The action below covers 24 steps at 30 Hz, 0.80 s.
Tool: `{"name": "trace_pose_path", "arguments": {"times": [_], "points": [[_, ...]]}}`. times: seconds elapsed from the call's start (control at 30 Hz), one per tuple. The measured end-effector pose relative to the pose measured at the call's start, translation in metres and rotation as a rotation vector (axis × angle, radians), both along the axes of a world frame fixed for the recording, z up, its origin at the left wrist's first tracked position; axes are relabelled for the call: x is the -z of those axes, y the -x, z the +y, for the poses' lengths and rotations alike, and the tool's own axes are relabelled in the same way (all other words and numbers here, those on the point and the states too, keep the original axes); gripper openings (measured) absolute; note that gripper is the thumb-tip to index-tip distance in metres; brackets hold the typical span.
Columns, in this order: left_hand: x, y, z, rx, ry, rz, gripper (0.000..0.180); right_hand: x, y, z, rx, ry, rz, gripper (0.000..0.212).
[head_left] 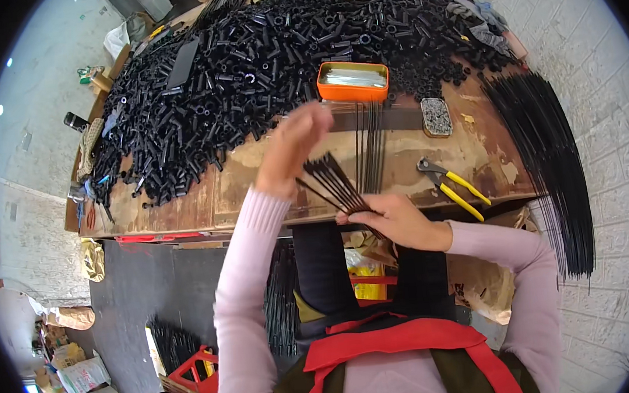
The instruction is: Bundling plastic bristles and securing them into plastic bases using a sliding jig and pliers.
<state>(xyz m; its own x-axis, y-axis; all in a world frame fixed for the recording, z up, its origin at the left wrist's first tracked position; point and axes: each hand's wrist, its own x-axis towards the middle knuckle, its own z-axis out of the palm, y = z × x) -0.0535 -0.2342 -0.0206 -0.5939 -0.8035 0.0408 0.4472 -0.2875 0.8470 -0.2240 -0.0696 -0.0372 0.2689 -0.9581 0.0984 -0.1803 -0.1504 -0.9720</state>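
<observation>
My right hand [403, 220] is closed around a bundle of thin black rods [334, 184], whose upper ends fan out toward the left. Just above those ends, my left hand [294, 143] is raised over the bench; motion smears its fingers, so I cannot make out whether it holds anything. More dark thin rods [369, 144] lie side by side on the bench, behind the bundle. To their right rest cutting pliers [454, 185] with yellow handles.
A large heap of black tubular parts [246, 76] covers the back of the wooden bench [247, 191]. An orange box [354, 90] holds thin pale pieces. Beside it sits a small tin [436, 117] of tiny metal pieces. Long black rods [547, 148] overhang the right edge.
</observation>
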Motion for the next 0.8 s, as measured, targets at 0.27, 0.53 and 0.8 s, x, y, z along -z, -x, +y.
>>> {"name": "trace_pose_path", "arguments": {"times": [0.27, 0.53, 0.8], "points": [[-0.078, -0.023, 0.126, -0.085, 0.431, -0.585, 0.03, 0.02, -0.003, -0.005, 0.112, 0.213, 0.034, 0.025], [-0.084, -0.011, 0.133, -0.108, 0.283, -0.326, 0.028, 0.014, 0.001, -0.001, 0.031, 0.246, 0.118, 0.024], [-0.076, -0.006, 0.144, -0.103, 0.313, -0.294, 0.015, -0.019, 0.072, -0.017, 0.252, 0.374, 0.59, 0.019]]}}
